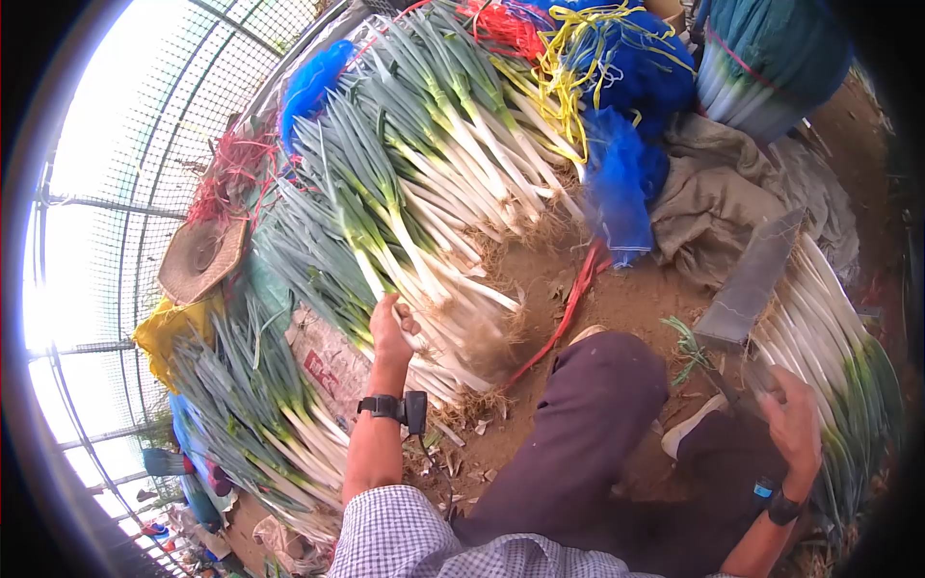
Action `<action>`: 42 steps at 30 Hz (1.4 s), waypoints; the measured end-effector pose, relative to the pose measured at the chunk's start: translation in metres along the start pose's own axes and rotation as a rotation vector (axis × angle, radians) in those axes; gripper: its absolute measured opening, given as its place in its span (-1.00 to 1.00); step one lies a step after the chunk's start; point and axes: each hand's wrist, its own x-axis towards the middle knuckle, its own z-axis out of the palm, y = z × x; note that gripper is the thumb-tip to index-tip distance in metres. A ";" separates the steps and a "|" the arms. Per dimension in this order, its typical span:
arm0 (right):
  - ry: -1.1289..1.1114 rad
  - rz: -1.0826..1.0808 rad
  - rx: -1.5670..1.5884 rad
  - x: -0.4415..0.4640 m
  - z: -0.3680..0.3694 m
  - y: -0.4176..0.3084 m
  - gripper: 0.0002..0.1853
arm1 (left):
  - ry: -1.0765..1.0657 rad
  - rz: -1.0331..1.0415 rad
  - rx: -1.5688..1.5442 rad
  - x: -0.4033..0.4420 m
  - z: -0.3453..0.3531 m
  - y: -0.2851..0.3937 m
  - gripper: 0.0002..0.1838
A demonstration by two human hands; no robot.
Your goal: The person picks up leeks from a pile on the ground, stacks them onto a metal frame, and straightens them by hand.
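My left hand (pixel 393 328) is closed at the edge of a spread pile of leeks (pixel 453 193), its fingers curled round a white leek stalk (pixel 364 268). The pile's green leaves point up and left, and its rooty ends face the ground near my knees. My right hand (pixel 792 419) is low on the right, beside another row of leeks (pixel 819 328) with green tops pointing down. Motion blurs its fingertips, so whether they hold anything is unclear. A flat grey metal plate (pixel 747 279) lies over the root end of that row.
Blue netting (pixel 626 183) and yellow ties (pixel 568 67) lie behind the pile. A red strap (pixel 568 303) crosses the soil. More leeks (pixel 260 405) lie at left, near a woven hat (pixel 200 258). Brown sacking (pixel 718 183) and a tied bundle (pixel 766 63) are at upper right.
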 end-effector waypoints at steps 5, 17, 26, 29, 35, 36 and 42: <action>-0.002 -0.005 0.026 0.000 0.007 0.015 -0.54 | 0.438 0.927 1.191 0.036 -0.020 -0.025 -0.47; -0.120 0.198 -0.083 0.007 0.003 0.016 -0.45 | -0.160 -0.039 0.635 0.113 0.242 -0.101 -0.47; -0.168 0.201 -0.113 0.000 -0.001 0.009 -0.40 | -0.292 0.265 0.593 0.103 0.326 -0.115 -0.89; -0.141 0.189 -0.111 0.003 0.000 0.010 -0.42 | -0.308 0.372 0.810 0.133 0.352 -0.136 -0.80; -0.158 0.222 -0.122 0.005 0.001 0.017 -0.45 | -0.274 0.546 1.655 0.107 0.331 -0.101 -0.57; -0.164 0.211 -0.118 0.005 0.001 0.015 -0.45 | -0.262 0.652 1.699 0.107 0.319 -0.098 -0.56; -0.190 0.188 -0.137 0.013 0.010 0.024 -0.46 | -0.321 0.947 2.106 0.135 0.277 -0.074 -0.29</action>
